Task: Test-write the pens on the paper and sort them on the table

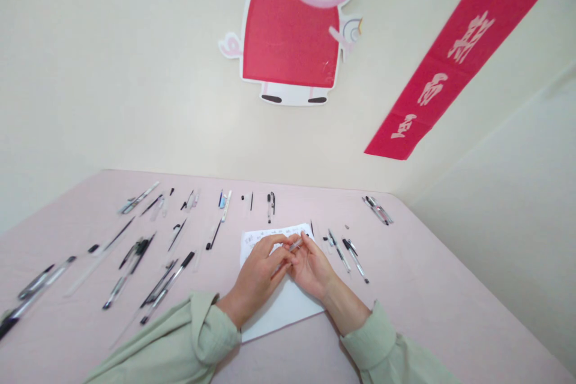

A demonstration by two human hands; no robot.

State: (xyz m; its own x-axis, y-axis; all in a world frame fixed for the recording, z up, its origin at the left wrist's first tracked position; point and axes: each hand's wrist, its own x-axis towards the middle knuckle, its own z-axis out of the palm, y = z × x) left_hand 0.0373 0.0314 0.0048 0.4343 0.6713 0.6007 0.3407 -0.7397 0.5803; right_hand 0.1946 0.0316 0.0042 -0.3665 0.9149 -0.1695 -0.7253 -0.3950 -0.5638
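Pale green sleeves (173, 336) are reaching over the pink surface (427, 312); the left hand (261, 267) and right hand (315, 269) are pinching a slim pen part (296, 245) over written paper (270, 318), loose pens (164, 291) lying leftward.

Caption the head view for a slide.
Both hands handle a slim clear piece above white paper, pens scattered across pink table.

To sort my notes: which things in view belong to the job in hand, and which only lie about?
Job, probably: slim pale piece at the left hand and right hand; scattered pens; written paper beneath.
Only around: wall cutout, red banner.
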